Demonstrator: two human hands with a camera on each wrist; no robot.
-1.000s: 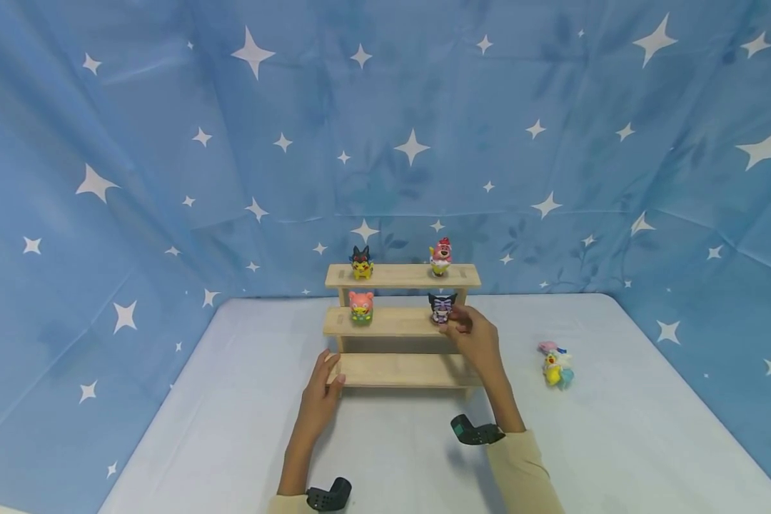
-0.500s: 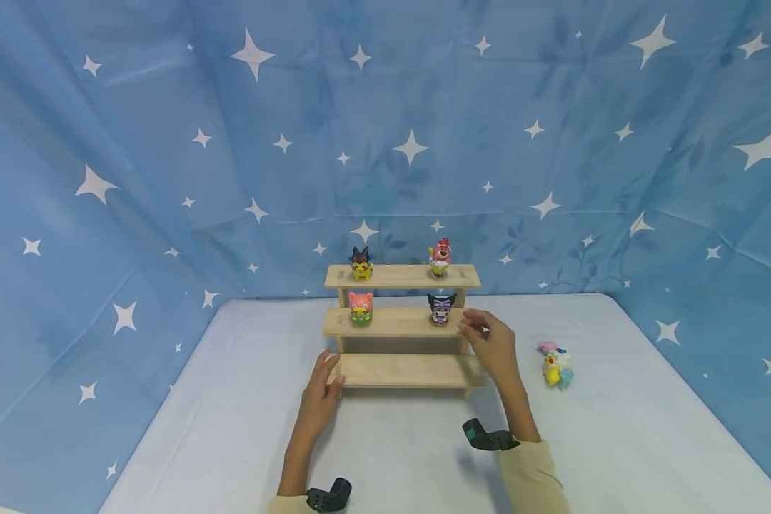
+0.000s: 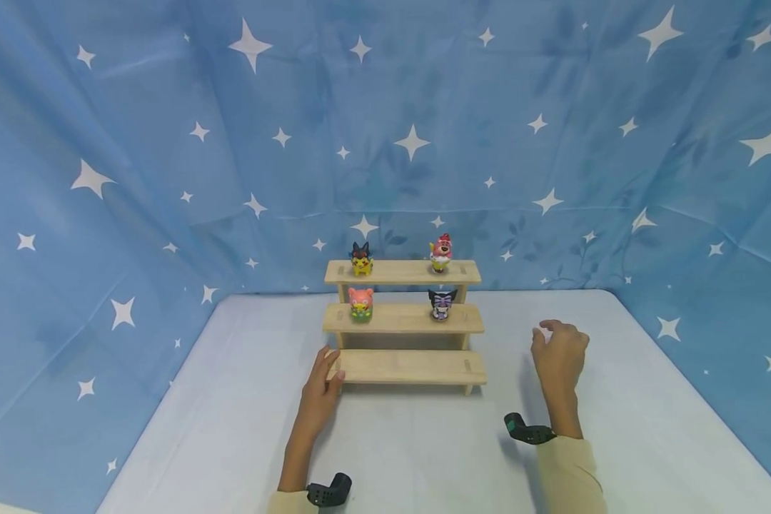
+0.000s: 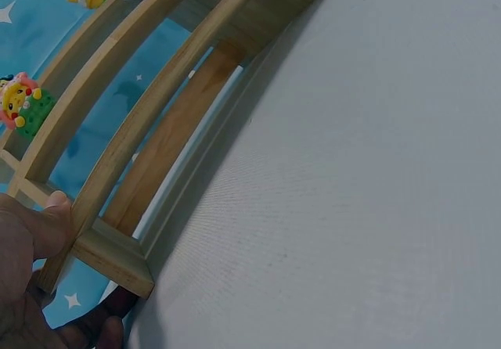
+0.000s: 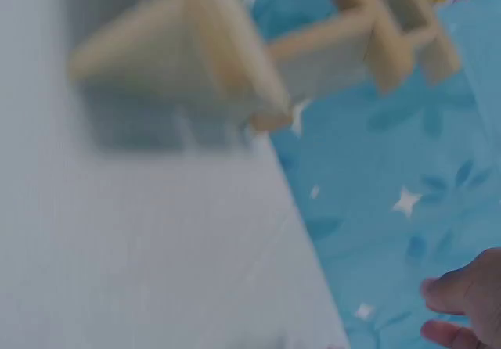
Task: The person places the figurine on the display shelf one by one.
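A three-tier wooden display shelf (image 3: 411, 366) stands on the white-covered table. My left hand (image 3: 318, 400) grips the left end of its lowest tier, thumb (image 4: 53, 222) over the board and fingers around the end. Two figurines top the shelf: a yellow one in a dark eared hood (image 3: 361, 260) and a pink bear in a red hat (image 3: 440, 255). On the middle tier are a pink-hooded figurine (image 3: 361, 305) and a black-eared one (image 3: 441, 307). To the shelf's right, my right hand (image 3: 560, 357) hovers with loosely bent fingers, nothing between thumb and fingers in the right wrist view.
The small toys seen earlier at the right of the table are hidden behind my right hand. A blue curtain with white stars (image 3: 411, 107) hangs behind the white tabletop (image 3: 411, 450). Each wrist wears a black device, such as the right one (image 3: 528, 431).
My right hand has let go of the black-eared figurine, leaving it standing on the middle tier, and has moved right over the loose toys. My left hand stays at the shelf's end.
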